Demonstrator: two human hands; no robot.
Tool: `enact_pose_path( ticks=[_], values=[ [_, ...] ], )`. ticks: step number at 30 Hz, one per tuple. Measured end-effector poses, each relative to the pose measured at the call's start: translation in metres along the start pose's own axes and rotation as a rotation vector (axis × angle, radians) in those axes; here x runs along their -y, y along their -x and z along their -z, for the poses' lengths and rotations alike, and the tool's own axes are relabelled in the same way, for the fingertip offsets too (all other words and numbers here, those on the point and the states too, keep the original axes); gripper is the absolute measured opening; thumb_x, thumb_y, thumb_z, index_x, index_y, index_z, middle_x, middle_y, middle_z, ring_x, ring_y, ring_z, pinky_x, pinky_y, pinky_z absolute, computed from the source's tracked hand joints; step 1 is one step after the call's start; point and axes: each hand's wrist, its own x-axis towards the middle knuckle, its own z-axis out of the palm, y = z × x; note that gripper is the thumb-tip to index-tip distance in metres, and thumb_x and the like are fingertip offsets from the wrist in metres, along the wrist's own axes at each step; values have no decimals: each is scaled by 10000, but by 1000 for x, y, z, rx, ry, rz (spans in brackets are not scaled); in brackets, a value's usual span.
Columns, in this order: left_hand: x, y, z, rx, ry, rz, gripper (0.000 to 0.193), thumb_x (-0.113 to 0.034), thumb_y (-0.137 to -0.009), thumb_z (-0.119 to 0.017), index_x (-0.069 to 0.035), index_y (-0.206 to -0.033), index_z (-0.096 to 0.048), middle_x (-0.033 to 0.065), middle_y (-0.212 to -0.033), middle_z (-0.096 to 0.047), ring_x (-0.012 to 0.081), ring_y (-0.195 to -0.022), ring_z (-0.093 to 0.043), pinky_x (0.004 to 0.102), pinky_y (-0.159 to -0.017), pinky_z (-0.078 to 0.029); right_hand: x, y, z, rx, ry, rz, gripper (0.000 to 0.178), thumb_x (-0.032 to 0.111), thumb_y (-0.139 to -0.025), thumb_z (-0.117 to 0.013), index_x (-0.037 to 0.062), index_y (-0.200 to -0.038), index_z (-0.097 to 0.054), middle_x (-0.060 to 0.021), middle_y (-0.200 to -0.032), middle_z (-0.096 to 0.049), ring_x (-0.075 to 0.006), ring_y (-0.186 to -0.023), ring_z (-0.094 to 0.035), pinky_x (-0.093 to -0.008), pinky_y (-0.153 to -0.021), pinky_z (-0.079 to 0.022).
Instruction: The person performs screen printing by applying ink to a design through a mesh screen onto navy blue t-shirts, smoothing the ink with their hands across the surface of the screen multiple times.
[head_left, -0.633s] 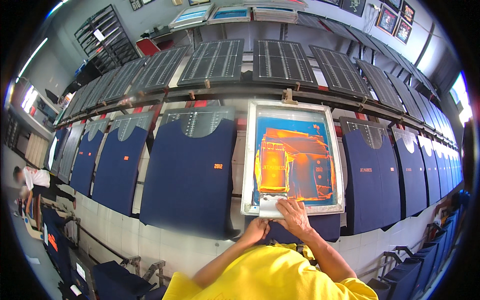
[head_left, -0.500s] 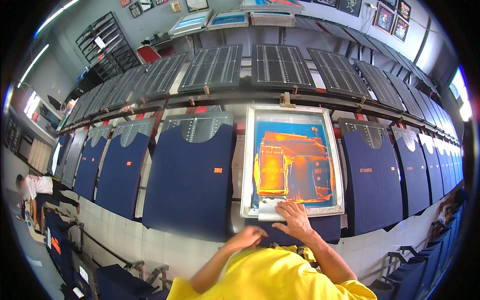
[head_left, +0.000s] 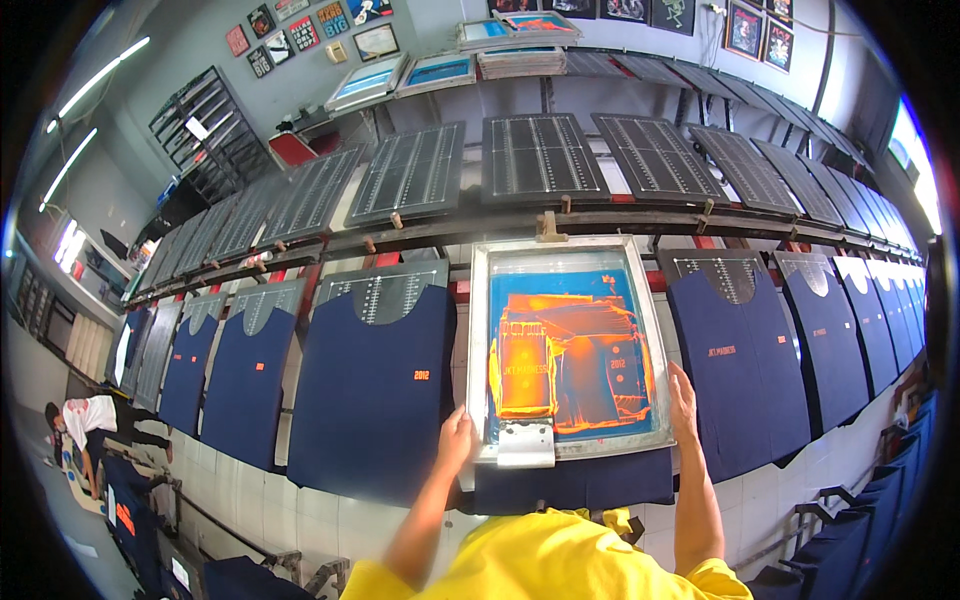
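A framed printing screen (head_left: pixel 479 330), its long axis running away from the body above a navy shirt (head_left: pixel 575 485), lies between a person's curled left hand (head_left: pixel 457 441) and straighter-fingered right hand (head_left: pixel 684 405), both close against its lower side edges, their grip unclear.

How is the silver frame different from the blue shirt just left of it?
The silver frame is a straight-edged rectangle; the blue shirt has a curved neckline. The frame surrounds large orange smears; the shirt shows only a small orange print. Blue and orange show in both.
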Motion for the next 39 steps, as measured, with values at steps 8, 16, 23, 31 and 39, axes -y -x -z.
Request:
enact_pose_path(
  ticks=[8,16,23,31,39],
  values=[
    [-42,10,-7,-32,47,54,378,-125,-1030,-444,68,-1331,-567,103,-1034,-680,135,-868,-581,282,-806,-469,-9,1,1,22,-391,35,706,467,-999,-544,-31,-1477,-395,-233,-1536,-384,-299,-1473,-309,-404,-1216,-208],
    [-17,6,-4,-21,-26,178,378,-86,-1012,-452,56,-1341,-571,134,-1225,-672,144,-1093,-603,281,-953,-458,-5,2,-12,-51,-74,92,526,232,-1005,-552,-39,-1442,-441,-194,-1493,-459,-288,-1403,-423,-398,-1167,-307],
    [-52,33,7,-170,-196,-398,349,-48,-987,-466,18,-1299,-607,200,-1224,-675,298,-1168,-640,369,-1018,-475,60,66,-95,413,557,316,475,161,-840,-765,19,-1264,-605,-214,-1335,-557,-373,-1256,-531,-451,-1084,-423],
    [-83,64,12,369,-294,-575,341,-12,-952,-525,-15,-1287,-588,152,-1313,-625,316,-1261,-568,451,-1118,-395,122,93,-158,814,869,651,675,165,-730,-762,70,-1357,-530,-113,-1314,-558,-321,-1241,-511,-458,-1047,-441],
    [-101,40,-2,319,-430,-573,329,-22,-941,-526,-19,-1265,-581,134,-1274,-641,304,-1198,-595,456,-1002,-418,123,74,-185,535,846,726,459,50,-623,-733,74,-1064,-605,-76,-1044,-598,-295,-1003,-571,-434,-838,-467]
  ],
)
